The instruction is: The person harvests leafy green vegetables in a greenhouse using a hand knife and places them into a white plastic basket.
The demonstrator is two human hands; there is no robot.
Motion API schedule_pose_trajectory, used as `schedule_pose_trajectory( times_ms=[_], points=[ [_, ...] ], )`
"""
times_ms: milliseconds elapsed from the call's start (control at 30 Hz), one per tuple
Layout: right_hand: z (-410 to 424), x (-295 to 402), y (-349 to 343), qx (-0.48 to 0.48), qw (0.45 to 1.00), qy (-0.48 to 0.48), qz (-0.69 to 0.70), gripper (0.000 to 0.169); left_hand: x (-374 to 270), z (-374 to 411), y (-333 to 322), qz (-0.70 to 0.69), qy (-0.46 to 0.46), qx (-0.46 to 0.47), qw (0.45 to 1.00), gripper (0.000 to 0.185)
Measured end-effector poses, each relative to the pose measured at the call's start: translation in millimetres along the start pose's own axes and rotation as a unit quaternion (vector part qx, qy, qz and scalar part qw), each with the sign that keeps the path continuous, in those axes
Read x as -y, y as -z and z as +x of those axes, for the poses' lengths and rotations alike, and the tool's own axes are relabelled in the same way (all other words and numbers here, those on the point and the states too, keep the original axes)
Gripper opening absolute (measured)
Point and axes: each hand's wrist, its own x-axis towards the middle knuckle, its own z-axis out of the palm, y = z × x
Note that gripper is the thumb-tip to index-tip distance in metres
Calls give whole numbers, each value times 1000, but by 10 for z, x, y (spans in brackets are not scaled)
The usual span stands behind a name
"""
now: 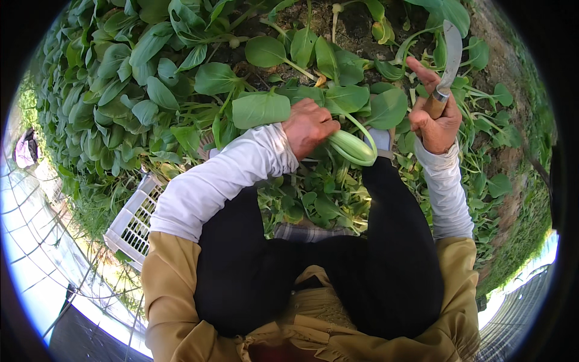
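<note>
My left hand is closed round a leafy green vegetable like bok choy, its pale stalk base pointing right between my knees and its leaves beyond my fist. To the right, my right hand holds a knife by its wooden handle, in the palm; some fingers stand extended. The curved metal blade points up and away from the vegetable. Leaves of more such plants lie beyond both hands.
A dense stand of leafy plants fills the left. A white plastic crate sits beside my left leg. Loose leaves and stalks cover the ground between my legs. Bare soil and grass run along the right. Wire mesh is at far left.
</note>
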Motion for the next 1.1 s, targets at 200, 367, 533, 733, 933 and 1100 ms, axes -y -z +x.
schedule_pose_trajectory(
  times_ms=[200, 367, 533, 733, 933, 1100],
  points=[
    [-115, 291, -137, 163, 981, 47, 90, 86, -615, 139, 409, -272, 86, -119, 951, 42],
    [-102, 432, -266, 170, 971, -1, 166, 69, -802, 186, 527, -295, 115, -205, 926, 102],
    [164, 382, -448, 167, 980, -108, -5, 68, -722, 92, 686, -604, 245, -230, 722, 52],
    [209, -363, -984, 324, 894, -43, -307, 30, -290, -497, 660, -12, 320, -174, 931, 45],
    [326, -946, -1519, 384, 813, 37, -437, 23, 84, -916, 373, 143, 487, 49, 860, 30],
    [342, -1081, -1609, 393, 759, 72, -514, 23, 334, -1135, 313, 141, 483, 56, 862, 33]
  ],
)
